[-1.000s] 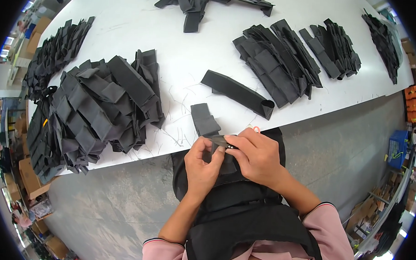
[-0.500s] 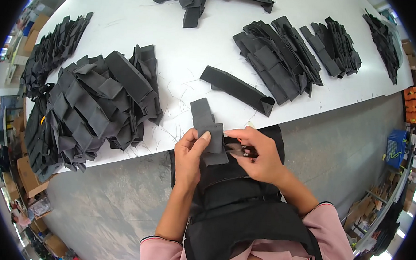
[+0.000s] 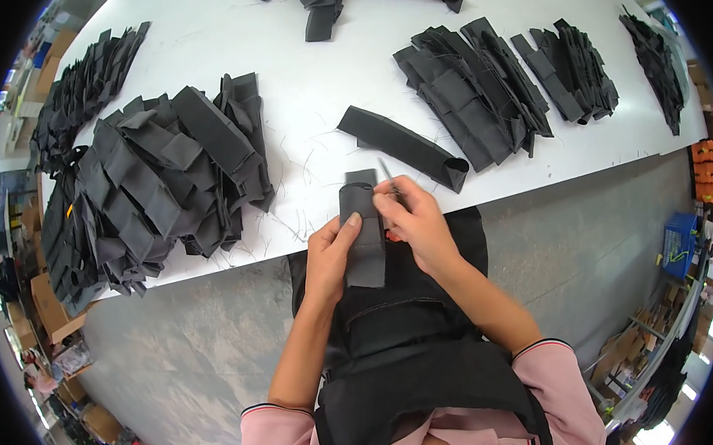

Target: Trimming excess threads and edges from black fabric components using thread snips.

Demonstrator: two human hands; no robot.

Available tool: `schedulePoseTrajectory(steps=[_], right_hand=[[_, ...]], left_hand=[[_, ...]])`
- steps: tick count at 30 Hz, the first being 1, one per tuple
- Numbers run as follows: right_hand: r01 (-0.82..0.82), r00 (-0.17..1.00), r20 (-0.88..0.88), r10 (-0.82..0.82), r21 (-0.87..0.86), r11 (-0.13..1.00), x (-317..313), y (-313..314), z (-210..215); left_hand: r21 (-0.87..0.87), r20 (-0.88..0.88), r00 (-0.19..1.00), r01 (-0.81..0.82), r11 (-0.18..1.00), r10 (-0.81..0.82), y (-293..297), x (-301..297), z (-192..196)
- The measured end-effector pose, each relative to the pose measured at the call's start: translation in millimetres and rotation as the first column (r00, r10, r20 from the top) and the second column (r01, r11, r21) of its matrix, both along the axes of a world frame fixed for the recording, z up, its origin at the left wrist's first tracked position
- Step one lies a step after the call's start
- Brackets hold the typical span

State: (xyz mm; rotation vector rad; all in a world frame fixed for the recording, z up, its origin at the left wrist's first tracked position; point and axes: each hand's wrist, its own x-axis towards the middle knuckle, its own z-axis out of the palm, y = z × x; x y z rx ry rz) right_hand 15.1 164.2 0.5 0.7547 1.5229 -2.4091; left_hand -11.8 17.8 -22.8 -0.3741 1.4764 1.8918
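My left hand (image 3: pixel 330 252) grips a folded dark grey fabric strip (image 3: pixel 366 259), thumb on top and the other fingers behind. The strip is held upright over the table's near edge and my black apron. At its upper right edge, my right hand (image 3: pixel 417 226) pinches with thumb and forefinger. That hand also carries small thread snips (image 3: pixel 384 170); a thin blade sticks out past the fingers, blurred, and most of the tool is hidden in the palm. Just beyond lies a single folded dark strip (image 3: pixel 401 147) with an open, tube-like end.
On the white table (image 3: pixel 316 75) lie a large heap of dark fabric pieces (image 3: pixel 165 176) at left, a smaller heap (image 3: pixel 94 80) behind it, and stacks (image 3: pixel 476 96) at right. Loose threads are scattered about. A blue crate (image 3: pixel 679 243) stands beyond the table's right side.
The strip has been straightened and turned more upright in my left hand. My right hand has moved up to its top edge, and the snips now point away from me.
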Motion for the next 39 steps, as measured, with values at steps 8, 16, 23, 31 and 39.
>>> schedulePoseTrajectory(steps=[8, 16, 23, 31, 39], right_hand=[[0.002, 0.981, -0.149, 0.123, 0.644, 0.765, 70, 14, 7], [-0.053, 0.956, -0.178, 0.232, 0.675, 0.736, 62, 12, 20], [0.036, 0.921, -0.255, 0.295, 0.808, 0.588, 60, 9, 24], [0.184, 0.836, -0.292, 0.464, 0.947, 0.264, 58, 10, 25], [0.158, 0.854, -0.325, 0.407, 0.906, 0.393, 57, 12, 27]], left_hand=[[-0.097, -0.142, 0.973, -0.199, 0.975, 0.184, 10, 2, 10], [-0.089, -0.244, 0.953, -0.205, 0.975, 0.178, 12, 7, 25], [-0.062, -0.198, 0.963, -0.199, 0.978, 0.183, 13, 8, 34], [-0.061, -0.194, 0.968, -0.171, 0.983, 0.156, 10, 5, 28], [-0.065, -0.248, 0.956, -0.176, 0.982, 0.155, 11, 4, 32]])
